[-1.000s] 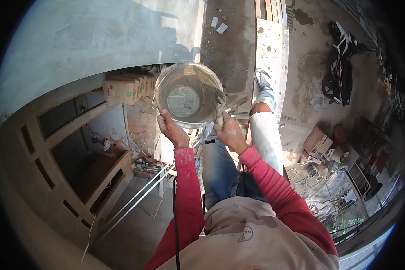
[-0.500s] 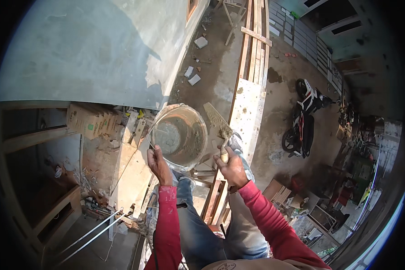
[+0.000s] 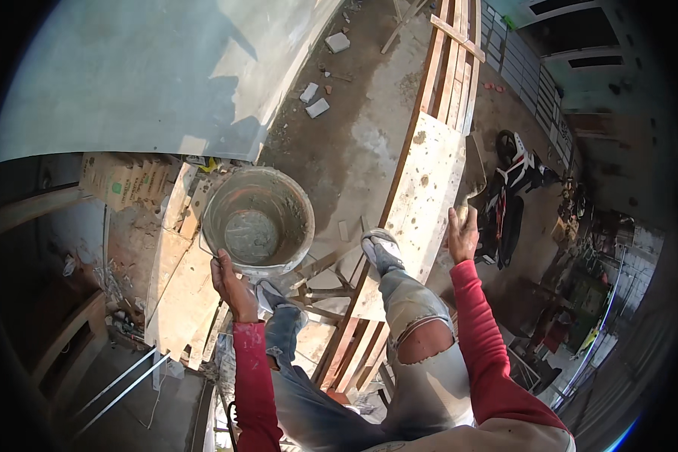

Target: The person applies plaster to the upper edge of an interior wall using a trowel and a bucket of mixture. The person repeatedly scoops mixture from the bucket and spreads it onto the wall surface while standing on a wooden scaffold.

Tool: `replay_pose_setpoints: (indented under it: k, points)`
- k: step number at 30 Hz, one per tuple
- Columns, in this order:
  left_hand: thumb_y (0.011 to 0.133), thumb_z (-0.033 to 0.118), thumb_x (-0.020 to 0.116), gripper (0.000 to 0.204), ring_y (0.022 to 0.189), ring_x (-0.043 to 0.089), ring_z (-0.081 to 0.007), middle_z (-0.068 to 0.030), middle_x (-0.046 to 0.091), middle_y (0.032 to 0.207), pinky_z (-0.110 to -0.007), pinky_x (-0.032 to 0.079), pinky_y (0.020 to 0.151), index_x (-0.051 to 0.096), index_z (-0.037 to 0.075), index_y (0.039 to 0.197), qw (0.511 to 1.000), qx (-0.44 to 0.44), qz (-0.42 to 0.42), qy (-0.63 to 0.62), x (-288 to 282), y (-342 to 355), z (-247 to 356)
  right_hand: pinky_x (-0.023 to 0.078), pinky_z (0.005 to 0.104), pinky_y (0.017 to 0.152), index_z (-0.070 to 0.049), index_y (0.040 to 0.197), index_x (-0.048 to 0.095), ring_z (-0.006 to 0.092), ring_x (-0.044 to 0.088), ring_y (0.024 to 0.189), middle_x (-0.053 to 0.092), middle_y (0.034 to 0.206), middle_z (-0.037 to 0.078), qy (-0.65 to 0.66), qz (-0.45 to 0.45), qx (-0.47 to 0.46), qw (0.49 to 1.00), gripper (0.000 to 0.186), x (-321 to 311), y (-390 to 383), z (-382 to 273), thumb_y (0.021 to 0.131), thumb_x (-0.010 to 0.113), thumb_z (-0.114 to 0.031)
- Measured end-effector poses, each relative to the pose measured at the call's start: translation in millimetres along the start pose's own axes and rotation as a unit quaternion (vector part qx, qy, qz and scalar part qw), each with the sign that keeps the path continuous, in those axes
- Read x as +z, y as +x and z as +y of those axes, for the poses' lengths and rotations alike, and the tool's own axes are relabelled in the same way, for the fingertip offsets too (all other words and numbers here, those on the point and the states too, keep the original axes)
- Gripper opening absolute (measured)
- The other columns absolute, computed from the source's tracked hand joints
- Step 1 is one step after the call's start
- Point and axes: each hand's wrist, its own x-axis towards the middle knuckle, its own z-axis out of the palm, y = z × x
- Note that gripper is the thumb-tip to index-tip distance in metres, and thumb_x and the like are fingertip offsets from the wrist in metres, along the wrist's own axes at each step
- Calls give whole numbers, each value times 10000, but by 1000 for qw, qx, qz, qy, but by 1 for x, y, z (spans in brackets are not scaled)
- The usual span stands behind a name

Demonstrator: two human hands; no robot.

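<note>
My left hand (image 3: 233, 285) grips the near rim of one round bucket (image 3: 258, 222), which sits just ahead of my knuckles with a patch of grey mortar in its bottom. My right hand (image 3: 462, 235) is well apart to the other side, closed around one trowel (image 3: 471, 181) whose blade points away from me. Between my hands, my two shoes rest on one long wooden plank (image 3: 428, 188). Beyond the right hand stands one motorbike (image 3: 511, 188).

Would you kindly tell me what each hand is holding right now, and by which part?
The left hand grips the mortar bucket by its near rim. The right hand holds a trowel by its handle, blade pointing away.
</note>
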Motion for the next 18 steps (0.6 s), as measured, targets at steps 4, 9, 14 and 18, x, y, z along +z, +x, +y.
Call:
replay_pose_setpoints:
  k: [4,9,14,18]
  points:
    - [997,361,575,331,1134,537,-216,-65,539,1245,-469,436,992,529,103,1199,997,9,9,-76,-26,31,-20,517,342,690,-10,1119,542,167,620,720,657,843,106,56,150,-92,983,398,28,41,8,952,677,-345]
    - [1003,323,575,326,1169,551,-205,-79,556,1272,-443,457,1005,526,95,1231,999,24,-6,-45,-16,56,7,513,400,736,-2,1113,502,285,648,771,648,835,203,87,32,-60,994,414,134,51,133,959,647,-357]
    - [1032,285,545,183,1021,564,-94,0,635,1095,-296,428,919,582,107,1011,978,184,-61,-75,-6,54,17,520,384,709,36,1154,577,268,668,757,690,871,198,16,-15,-47,999,416,142,48,135,960,634,-328]
    - [1033,217,534,156,1088,564,-107,-9,633,1142,-298,434,975,598,94,1105,964,238,1,-119,-34,39,23,494,342,859,28,1217,564,208,628,926,671,1061,145,97,-70,-199,973,354,191,75,121,952,652,-189]
